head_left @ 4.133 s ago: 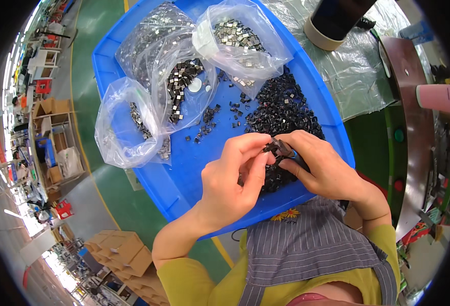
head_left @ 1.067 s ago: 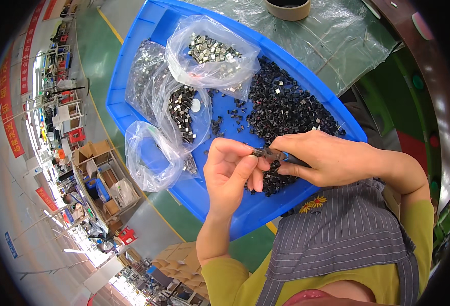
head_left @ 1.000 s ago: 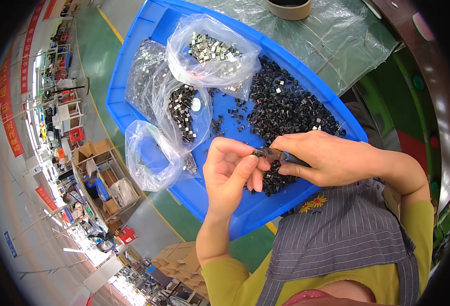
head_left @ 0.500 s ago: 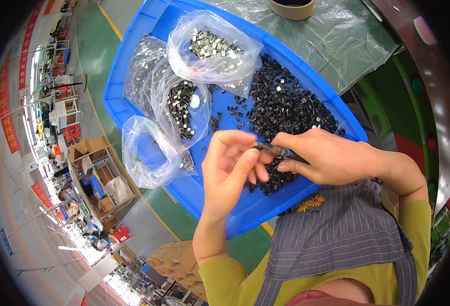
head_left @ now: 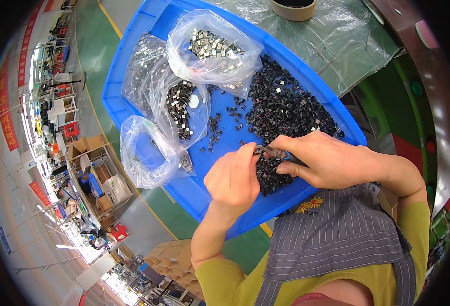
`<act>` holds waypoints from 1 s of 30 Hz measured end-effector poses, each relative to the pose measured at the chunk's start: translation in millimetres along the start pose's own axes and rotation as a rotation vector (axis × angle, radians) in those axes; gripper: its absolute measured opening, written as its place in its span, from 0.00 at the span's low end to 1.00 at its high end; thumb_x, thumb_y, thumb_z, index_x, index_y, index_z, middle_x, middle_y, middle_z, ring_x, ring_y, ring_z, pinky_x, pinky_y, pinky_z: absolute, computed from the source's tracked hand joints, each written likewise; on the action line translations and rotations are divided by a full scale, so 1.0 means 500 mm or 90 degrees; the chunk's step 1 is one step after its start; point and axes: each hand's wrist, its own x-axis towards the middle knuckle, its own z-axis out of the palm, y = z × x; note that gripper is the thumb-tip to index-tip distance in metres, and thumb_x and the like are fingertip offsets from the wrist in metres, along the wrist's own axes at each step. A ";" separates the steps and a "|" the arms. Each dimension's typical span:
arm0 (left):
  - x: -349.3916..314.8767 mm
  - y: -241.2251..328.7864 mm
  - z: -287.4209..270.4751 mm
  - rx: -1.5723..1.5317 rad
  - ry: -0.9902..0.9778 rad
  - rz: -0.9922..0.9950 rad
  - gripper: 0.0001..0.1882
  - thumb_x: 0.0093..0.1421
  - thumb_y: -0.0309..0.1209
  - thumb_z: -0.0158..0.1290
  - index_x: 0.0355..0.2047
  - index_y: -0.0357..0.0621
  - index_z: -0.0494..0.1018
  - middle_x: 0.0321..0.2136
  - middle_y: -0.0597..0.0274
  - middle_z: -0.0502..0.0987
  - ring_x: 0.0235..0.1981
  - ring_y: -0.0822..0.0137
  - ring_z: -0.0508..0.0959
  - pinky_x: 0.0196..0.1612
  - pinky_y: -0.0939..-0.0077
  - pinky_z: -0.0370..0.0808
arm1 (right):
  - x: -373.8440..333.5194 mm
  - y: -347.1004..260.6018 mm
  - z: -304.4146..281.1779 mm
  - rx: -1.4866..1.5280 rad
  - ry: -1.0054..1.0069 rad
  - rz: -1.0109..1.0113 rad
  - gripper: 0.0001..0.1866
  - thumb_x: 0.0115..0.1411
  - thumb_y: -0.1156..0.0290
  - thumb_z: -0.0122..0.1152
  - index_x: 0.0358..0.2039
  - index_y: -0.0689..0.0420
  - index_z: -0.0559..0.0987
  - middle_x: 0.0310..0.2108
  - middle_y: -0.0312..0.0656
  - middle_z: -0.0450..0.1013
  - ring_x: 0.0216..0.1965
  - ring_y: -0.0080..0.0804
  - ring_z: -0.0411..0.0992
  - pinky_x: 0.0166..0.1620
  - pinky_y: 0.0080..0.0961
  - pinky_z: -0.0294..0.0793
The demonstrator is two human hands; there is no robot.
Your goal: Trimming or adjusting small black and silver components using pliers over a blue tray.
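One pair of pliers sits in the closed right hand, its tip aimed at a small dark piece. The left hand curls against that spot, presumably to steady it; its fingertips are hidden, so whether they pinch the piece I cannot tell. Both are over the heap of black parts in the blue plastic tray, probably so drops stay inside, while clear plastic bags seem to keep silvery blocks separate.

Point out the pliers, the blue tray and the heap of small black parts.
Pliers (head_left: pixel 277 152): head view, metal head.
Blue tray (head_left: pixel 229 133): head view, bare floor.
Heap of small black parts (head_left: pixel 287 109): head view, upper middle.
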 end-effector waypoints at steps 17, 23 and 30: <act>0.022 0.005 -0.028 -0.902 -0.137 -0.564 0.16 0.70 0.37 0.37 0.49 0.38 0.65 0.18 0.61 0.72 0.14 0.79 0.66 0.17 0.89 0.60 | 0.011 0.012 0.021 -0.157 0.134 -0.105 0.13 0.56 0.72 0.59 0.41 0.60 0.70 0.30 0.48 0.73 0.35 0.48 0.74 0.35 0.41 0.72; 0.027 0.009 -0.052 -0.728 -0.165 -0.610 0.12 0.70 0.33 0.40 0.46 0.39 0.67 0.17 0.66 0.69 0.14 0.83 0.61 0.17 0.89 0.56 | 0.013 0.011 0.026 -0.285 0.173 -0.088 0.21 0.52 0.74 0.61 0.47 0.60 0.71 0.31 0.43 0.68 0.35 0.42 0.69 0.38 0.35 0.68; 0.027 0.005 -0.059 -0.763 -0.132 -0.597 0.11 0.68 0.28 0.42 0.45 0.35 0.68 0.20 0.71 0.68 0.16 0.84 0.62 0.17 0.88 0.56 | 0.021 0.020 0.029 -0.436 0.252 -0.141 0.23 0.45 0.80 0.58 0.46 0.59 0.74 0.29 0.40 0.65 0.34 0.37 0.65 0.39 0.32 0.63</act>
